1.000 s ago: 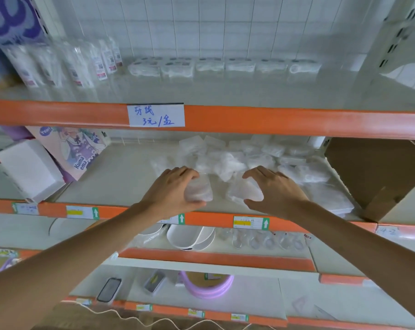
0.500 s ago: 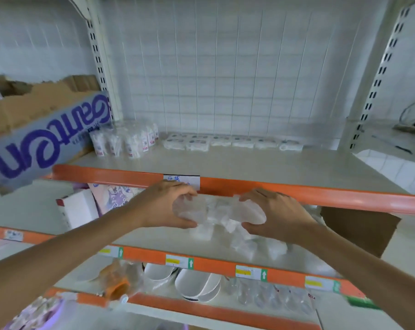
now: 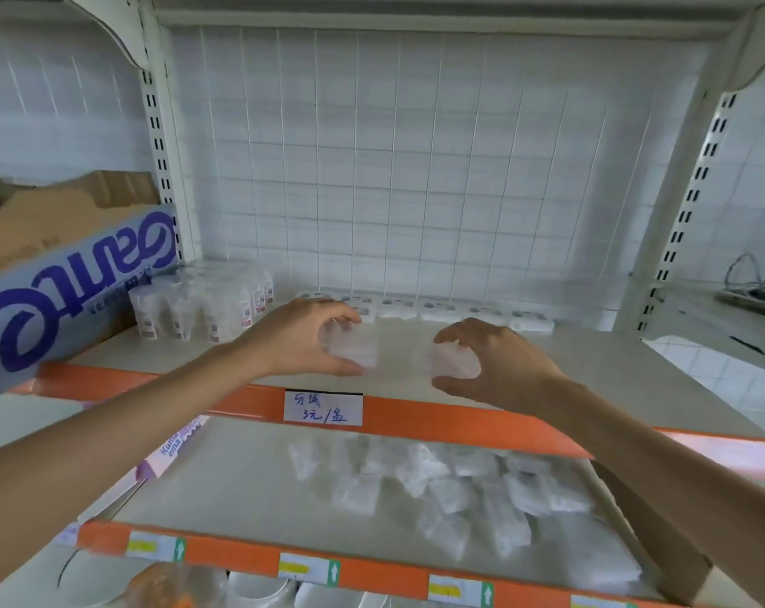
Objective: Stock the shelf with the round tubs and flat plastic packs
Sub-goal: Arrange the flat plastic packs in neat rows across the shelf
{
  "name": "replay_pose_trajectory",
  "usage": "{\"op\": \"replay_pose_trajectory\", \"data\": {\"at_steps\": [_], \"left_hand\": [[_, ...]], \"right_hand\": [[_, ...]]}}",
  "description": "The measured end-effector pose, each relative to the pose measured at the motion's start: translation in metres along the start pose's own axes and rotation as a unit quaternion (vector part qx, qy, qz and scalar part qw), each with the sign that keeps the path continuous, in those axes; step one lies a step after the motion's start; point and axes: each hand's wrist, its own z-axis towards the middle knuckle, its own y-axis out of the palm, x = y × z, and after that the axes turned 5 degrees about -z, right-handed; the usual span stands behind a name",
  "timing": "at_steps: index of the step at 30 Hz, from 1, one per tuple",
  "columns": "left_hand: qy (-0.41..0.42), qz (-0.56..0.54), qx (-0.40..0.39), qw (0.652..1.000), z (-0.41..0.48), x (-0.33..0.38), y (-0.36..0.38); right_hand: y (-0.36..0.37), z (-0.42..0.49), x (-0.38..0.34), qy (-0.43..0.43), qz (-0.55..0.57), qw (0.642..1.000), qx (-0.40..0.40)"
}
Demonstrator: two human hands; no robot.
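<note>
My left hand grips a clear flat plastic pack over the upper shelf. My right hand holds a second clear pack just to the right of it, fingers curled round it. Both packs hover a little behind the orange front rail. A row of flat white packs lines the back of that shelf. Several clear round tubs stand at its back left. A loose pile of clear packs lies on the shelf below.
A cardboard box with a blue printed side sits at the left of the upper shelf. A handwritten price label hangs on the orange rail. White shelf uprights flank the bay. Cables lie at the far right.
Both hands took a pack each from the lower shelf's pile and lifted them up over the orange rail onto the upper shelf; the view tilted upward.
</note>
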Motion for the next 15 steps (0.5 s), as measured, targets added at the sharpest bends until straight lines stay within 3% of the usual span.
{"op": "replay_pose_trajectory", "data": {"at_steps": [15], "left_hand": [[0.024, -0.102, -0.016, 0.994, 0.117, -0.075, 0.029]], "right_hand": [[0.059, 0.102, 0.052, 0.112, -0.034, 0.992, -0.046]]}}
